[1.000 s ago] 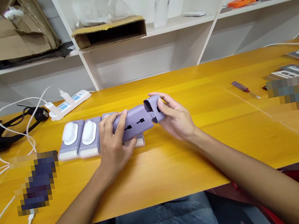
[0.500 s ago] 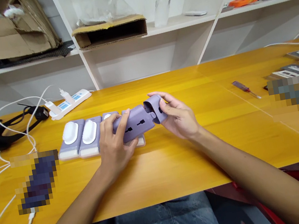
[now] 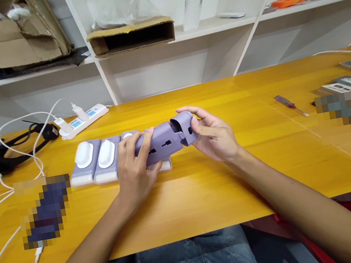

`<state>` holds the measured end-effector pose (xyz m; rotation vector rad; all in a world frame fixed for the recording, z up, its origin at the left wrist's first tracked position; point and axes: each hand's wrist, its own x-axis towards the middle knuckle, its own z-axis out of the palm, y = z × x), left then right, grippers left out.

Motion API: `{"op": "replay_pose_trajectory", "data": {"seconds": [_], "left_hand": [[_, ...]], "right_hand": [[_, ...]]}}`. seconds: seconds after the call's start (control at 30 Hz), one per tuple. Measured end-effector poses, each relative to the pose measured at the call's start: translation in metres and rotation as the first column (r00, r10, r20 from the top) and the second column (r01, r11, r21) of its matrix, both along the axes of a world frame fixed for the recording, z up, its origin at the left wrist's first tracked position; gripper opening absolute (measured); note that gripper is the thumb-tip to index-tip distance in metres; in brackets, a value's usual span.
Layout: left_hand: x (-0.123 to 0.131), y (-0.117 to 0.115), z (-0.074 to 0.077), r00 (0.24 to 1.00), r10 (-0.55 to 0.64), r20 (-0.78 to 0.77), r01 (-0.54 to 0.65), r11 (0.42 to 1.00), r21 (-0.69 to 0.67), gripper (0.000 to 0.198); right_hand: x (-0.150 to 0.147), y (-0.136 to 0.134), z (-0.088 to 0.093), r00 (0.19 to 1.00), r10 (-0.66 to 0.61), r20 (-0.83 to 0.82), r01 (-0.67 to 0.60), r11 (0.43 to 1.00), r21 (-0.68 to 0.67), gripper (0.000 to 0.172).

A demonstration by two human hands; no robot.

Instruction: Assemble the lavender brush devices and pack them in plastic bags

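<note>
A long purple case (image 3: 163,141) is held a little above the yellow table (image 3: 206,189), tilted up to the right. My left hand (image 3: 134,168) is wrapped round its left part. My right hand (image 3: 213,136) grips the hinged purple cap (image 3: 184,127) at its right end, which is bent up from the body. Behind and under my left hand lies a row of purple cases with white oval lids (image 3: 97,161), flat on the table.
A white power strip (image 3: 81,119) with white cables and a black strap (image 3: 0,158) lie at the far left. A screwdriver (image 3: 289,105) lies at the right, near dark flat packets (image 3: 345,83). White shelves with cardboard boxes (image 3: 131,35) stand behind the table.
The case has been lifted slightly and the cap end has shifted a little to the right. Both hands keep their hold.
</note>
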<state>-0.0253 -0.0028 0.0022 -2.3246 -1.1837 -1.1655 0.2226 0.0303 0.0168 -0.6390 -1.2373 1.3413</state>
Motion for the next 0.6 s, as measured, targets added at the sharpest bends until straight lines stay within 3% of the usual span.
{"op": "replay_pose_trajectory", "data": {"seconds": [0.3,0.6], "left_hand": [[-0.0012,-0.0029,0.0041,0.999,0.005,-0.038,-0.005,1.000,-0.003,0.087],[-0.0014,-0.0035,0.0037,0.998,0.025,-0.057,-0.026,1.000,-0.013,0.086]], "right_hand": [[0.0027,-0.0016,0.0018,0.999,-0.028,0.041,0.027,0.999,0.019,0.047],[0.0040,-0.0002,0.0016,0.999,0.026,0.034,-0.027,0.999,0.023,0.046]]}}
